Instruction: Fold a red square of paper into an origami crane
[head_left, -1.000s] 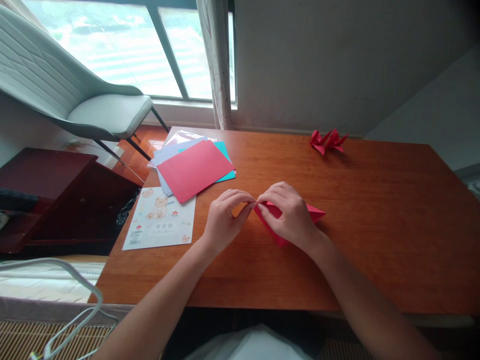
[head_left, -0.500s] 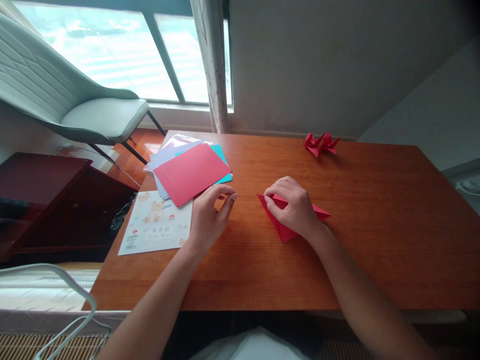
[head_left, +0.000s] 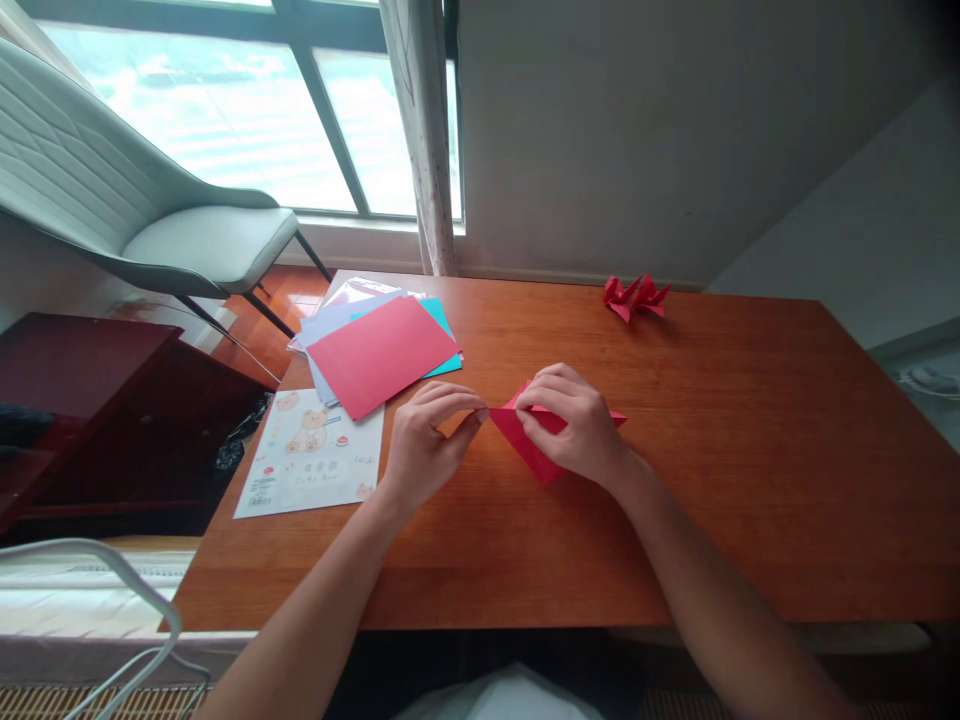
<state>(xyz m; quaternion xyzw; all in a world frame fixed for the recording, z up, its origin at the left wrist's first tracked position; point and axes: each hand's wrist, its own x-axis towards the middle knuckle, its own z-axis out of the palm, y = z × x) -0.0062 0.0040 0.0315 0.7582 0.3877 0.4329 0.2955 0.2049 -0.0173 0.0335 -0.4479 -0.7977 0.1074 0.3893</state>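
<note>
A folded red paper (head_left: 525,445) lies on the wooden table (head_left: 750,480) in front of me, shaped into a pointed triangle. My right hand (head_left: 574,425) rests on top of it with curled fingers pressing and gripping its upper edge. My left hand (head_left: 427,440) pinches the paper's left tip between thumb and fingers. Most of the paper's middle is hidden under my right hand.
A fanned stack of coloured sheets (head_left: 379,350), red on top, lies at the table's left. A bear-printed card (head_left: 311,455) sits just before it. A finished red origami piece (head_left: 634,295) stands near the far edge. A grey chair (head_left: 150,220) and dark cabinet (head_left: 90,400) are left.
My left hand, which had drawn away toward the card half a second ago, has come back right and pinched the paper's left tip. The right hand stayed on the paper.
</note>
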